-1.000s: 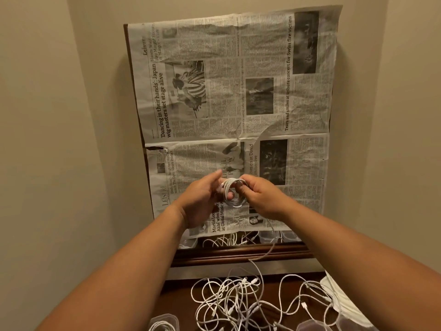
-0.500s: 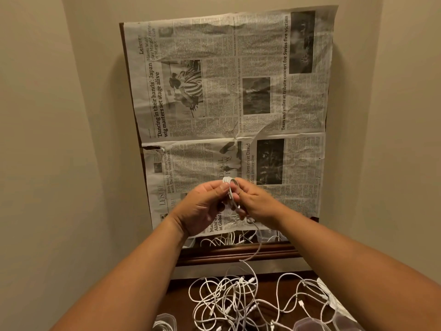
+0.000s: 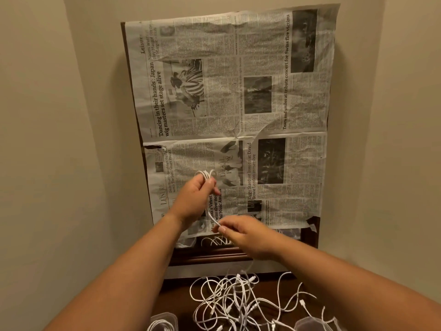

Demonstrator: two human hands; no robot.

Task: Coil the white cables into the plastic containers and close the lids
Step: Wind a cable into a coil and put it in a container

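Since a moment ago our right hand (image 3: pixel 241 231) has dropped below the coil (image 3: pixel 207 175), drawing out the cable's loose tail (image 3: pixel 213 217) pinched between thumb and fingertips. Our left hand (image 3: pixel 194 199) is clamped around the coil, raised before the newspaper (image 3: pixel 238 115). We judge the winding nearly done; next we wrap the tail on. Below the newspaper, tangled cables (image 3: pixel 238 302) lie between two plastic containers (image 3: pixel 164 323), and could snag.
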